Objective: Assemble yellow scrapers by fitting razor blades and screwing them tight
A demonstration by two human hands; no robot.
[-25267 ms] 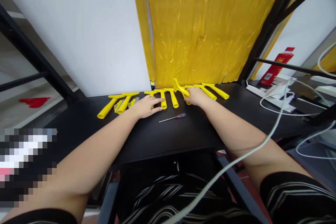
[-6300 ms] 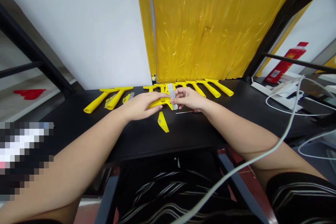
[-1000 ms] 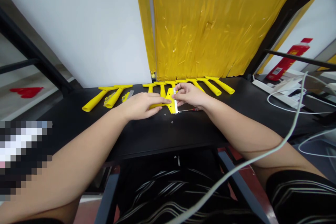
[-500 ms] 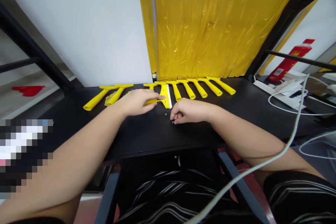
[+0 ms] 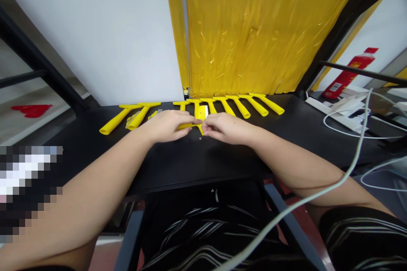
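Observation:
My left hand point(image 5: 173, 125) is closed round the handle of a yellow scraper point(image 5: 201, 112), holding it on the black table with its head to the right. A pale metal blade strip runs along the outer edge of that head. My right hand point(image 5: 225, 128) pinches over the lower part of the head; its fingertips hide whatever small metal fastener they hold. On the tabletop just below the scraper lies a tiny shiny metal fastener point(image 5: 200, 138), too small to name more exactly.
Several yellow scraper handles point(image 5: 257, 106) stand in a row along the back, others at left point(image 5: 114, 120). Yellow film point(image 5: 254, 29) and a white panel point(image 5: 111, 29) rise behind. A red bottle point(image 5: 349, 74) and white cable point(image 5: 349, 169) are at right.
My right hand has moved up from the tabletop to the scraper head. The small fastener that was at its fingertips no longer shows on the table. My left hand keeps its hold.

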